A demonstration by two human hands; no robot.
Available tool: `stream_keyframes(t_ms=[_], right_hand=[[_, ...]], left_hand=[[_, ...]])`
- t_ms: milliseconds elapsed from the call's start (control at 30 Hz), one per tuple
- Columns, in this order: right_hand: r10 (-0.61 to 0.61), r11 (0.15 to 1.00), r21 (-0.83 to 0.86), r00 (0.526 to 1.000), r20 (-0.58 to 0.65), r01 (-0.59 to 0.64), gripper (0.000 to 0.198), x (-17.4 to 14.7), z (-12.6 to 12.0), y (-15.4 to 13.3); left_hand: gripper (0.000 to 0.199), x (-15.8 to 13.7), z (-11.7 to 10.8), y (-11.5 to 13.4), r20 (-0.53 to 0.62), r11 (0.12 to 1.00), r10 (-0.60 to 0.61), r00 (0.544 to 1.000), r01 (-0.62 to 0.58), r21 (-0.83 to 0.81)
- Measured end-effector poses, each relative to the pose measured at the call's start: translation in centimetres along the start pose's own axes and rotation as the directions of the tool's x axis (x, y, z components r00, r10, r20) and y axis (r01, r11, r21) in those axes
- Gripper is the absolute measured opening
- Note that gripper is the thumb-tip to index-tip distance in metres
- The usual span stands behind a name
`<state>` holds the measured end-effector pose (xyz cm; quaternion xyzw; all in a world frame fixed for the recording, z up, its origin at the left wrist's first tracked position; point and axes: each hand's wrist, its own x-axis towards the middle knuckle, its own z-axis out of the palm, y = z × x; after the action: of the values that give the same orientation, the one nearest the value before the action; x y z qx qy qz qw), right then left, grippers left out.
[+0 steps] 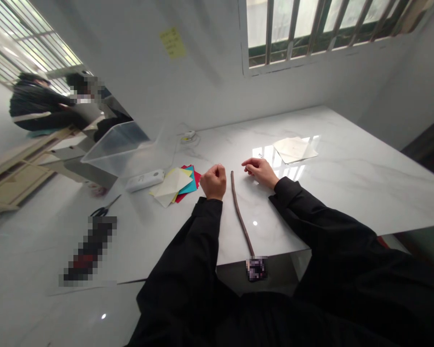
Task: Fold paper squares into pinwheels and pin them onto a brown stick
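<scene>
My left hand (214,182) is closed in a fist over the table, just right of a fanned stack of coloured paper sheets (173,184); no object sticks out of it. Across from it, my right hand (261,172) points leftward with its fingers loosely bent and partly apart, and nothing shows in it. Between the two hands a thin brown stick-like cord (239,217) runs toward my body. Its near end meets a small blurred-out item (256,269) at the table's front edge.
White papers (294,149) lie at the back right of the marble-patterned table (361,193). To the left are a white elongated device (144,180), a clear plastic bin (119,149), scissors (103,210) and a blurred-out dark item (88,253). People (39,103) sit farther left.
</scene>
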<state>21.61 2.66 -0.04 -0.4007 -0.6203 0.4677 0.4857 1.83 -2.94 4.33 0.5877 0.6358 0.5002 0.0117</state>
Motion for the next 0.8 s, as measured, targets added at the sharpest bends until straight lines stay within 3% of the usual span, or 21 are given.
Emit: stream_keyframes(t_ms=[133,233,300,400,467,567,667,800], right_hand=[[-0.035,0.997,-0.075,0.999,0.006,0.036,0.024,-0.4,0.4,-0.4],[-0.188,0.953,-0.262,0.975,-0.120,0.152,0.026,-0.5,-0.6,-1.4],[-0.305,0.886,-0.431,0.914,-0.267,0.169,0.027,-0.1,-2.6,-1.8],[-0.361,0.793,-0.606,0.842,-0.400,0.052,0.031,0.7,-7.3,-1.4],[-0.336,0.737,-0.675,0.843,-0.419,-0.042,0.032,1.1,-10.4,-0.4],[-0.222,0.665,-0.728,0.887,-0.404,-0.165,0.032,1.2,-13.5,1.6],[-0.105,0.642,-0.731,0.917,-0.385,-0.234,0.036,0.9,-14.6,3.0],[-0.046,0.653,-0.717,0.933,-0.357,-0.242,0.037,0.9,-14.9,3.3]], left_hand=[[0.051,-1.1,0.3,-1.2,0.050,0.993,-0.067,0.996,0.072,-0.098],[0.053,-0.7,-0.1,-2.2,0.067,0.966,-0.141,0.988,0.152,-0.209],[0.054,-0.2,-0.2,-2.4,0.075,0.935,-0.201,0.977,0.214,-0.283],[0.056,0.2,0.0,-2.5,0.090,0.902,-0.251,0.964,0.267,-0.338],[0.056,0.2,0.2,-2.4,0.103,0.902,-0.250,0.963,0.270,-0.336],[0.056,0.1,0.3,-2.4,0.116,0.911,-0.232,0.966,0.257,-0.321],[0.054,0.1,0.4,-2.6,0.110,0.911,-0.237,0.965,0.260,-0.319],[0.053,0.0,0.3,-2.8,0.104,0.915,-0.232,0.967,0.253,-0.314]])
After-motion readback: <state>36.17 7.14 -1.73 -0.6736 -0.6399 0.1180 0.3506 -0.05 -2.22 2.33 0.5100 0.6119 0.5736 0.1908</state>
